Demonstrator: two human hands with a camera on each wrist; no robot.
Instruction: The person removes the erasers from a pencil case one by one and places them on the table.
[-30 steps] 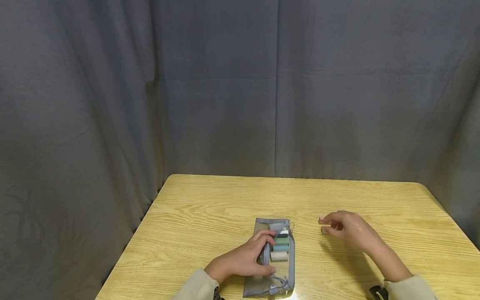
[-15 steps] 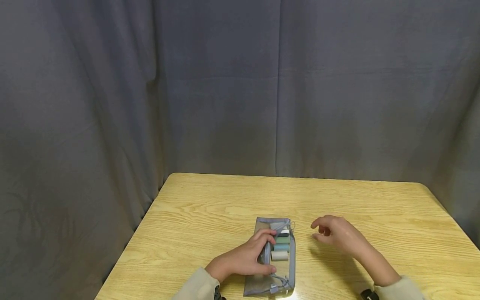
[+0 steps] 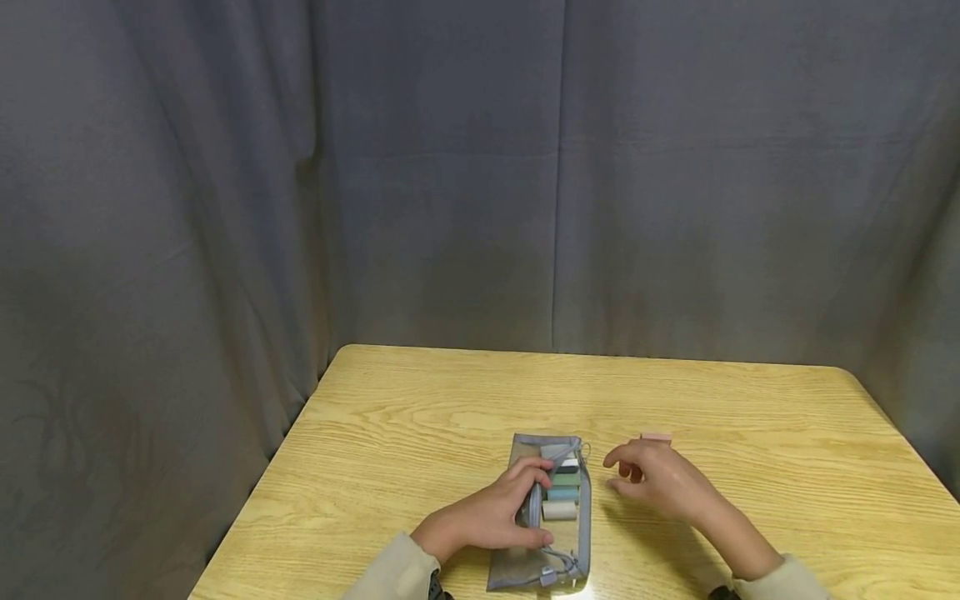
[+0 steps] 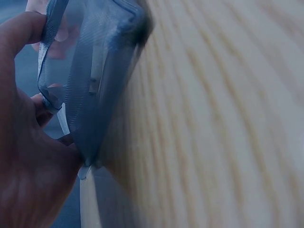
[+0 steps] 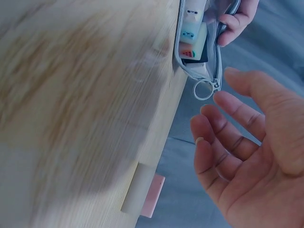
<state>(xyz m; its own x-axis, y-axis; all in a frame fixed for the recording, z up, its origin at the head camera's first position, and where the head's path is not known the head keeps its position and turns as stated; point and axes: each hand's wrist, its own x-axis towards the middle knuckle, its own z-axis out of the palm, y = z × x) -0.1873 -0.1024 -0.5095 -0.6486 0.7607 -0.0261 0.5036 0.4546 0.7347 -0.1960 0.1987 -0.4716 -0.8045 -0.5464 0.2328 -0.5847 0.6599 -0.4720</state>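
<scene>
Grey curtain point(image 3: 442, 192) behind wood-grain table point(image 3: 412, 400). Pink block point(image 3: 656, 437) just past R hand point(image 3: 667, 483), partly hidden by it in head view; pale block point(image 5: 139, 189) right beside it in R wrist view. Pouch point(image 3: 584, 521): blue-grey mesh, mouth agape, ring point(image 5: 203, 89) at far end, sev. coloured blocks point(image 3: 561, 494) inside. Lies on table, L hand point(image 3: 487, 515) gripping its open edge; R hand free, fingers loosely bent, nr. ring.

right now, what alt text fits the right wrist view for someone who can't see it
A right hand, fingers loosely curled and holding nothing, is close to the ring pull of an open mesh pouch. A left hand grips the pouch, which holds small printed blocks. On the wooden table, a pink block and a beige block lie close together.
</scene>
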